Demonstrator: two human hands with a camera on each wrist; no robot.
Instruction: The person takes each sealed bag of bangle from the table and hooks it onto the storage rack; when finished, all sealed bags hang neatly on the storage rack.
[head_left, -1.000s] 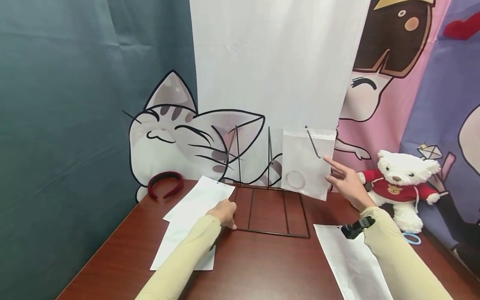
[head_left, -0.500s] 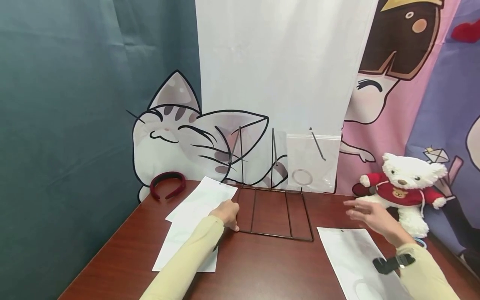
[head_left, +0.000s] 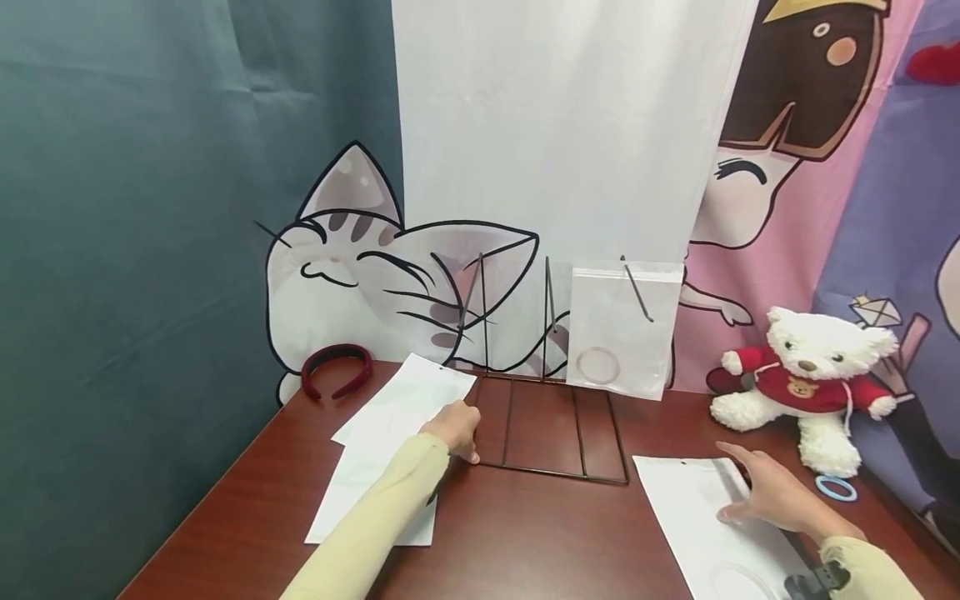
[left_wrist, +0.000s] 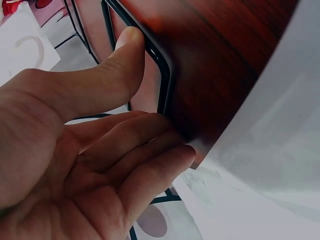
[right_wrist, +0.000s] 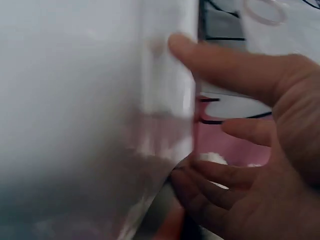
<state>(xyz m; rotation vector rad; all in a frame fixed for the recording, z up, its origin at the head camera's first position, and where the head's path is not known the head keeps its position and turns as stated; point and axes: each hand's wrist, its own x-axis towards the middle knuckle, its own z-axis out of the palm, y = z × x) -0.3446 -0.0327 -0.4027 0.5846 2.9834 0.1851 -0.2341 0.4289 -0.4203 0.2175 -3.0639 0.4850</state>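
A black wire rack (head_left: pixel 555 473) with upright prongs stands on the table. My left hand (head_left: pixel 453 429) holds its front left corner; in the left wrist view the thumb (left_wrist: pixel 131 45) lies on the dark wire, fingers curled at the corner. From the rack's right prong hangs a clear-fronted packet (head_left: pixel 622 312) with a pale ring (head_left: pixel 597 365) in it. Over another white packet (head_left: pixel 678 508) lying at the right, my right hand (head_left: pixel 780 496) hovers with thumb and fingers spread. The right wrist view shows this packet (right_wrist: pixel 75 100) blurred, close to the fingertips.
Two white packets overlap at the left, the upper one (head_left: pixel 397 392) nearest the rack. Behind them is a dark red headband (head_left: pixel 336 371). A white teddy bear (head_left: pixel 810 383) sits at the right, with a light blue ring (head_left: pixel 836 488) before it. Printed curtains back the table.
My right hand has left the hanging packet and come down and right to the packet on the table. The hanging packet has swung slightly. My left hand stays at the rack's corner.
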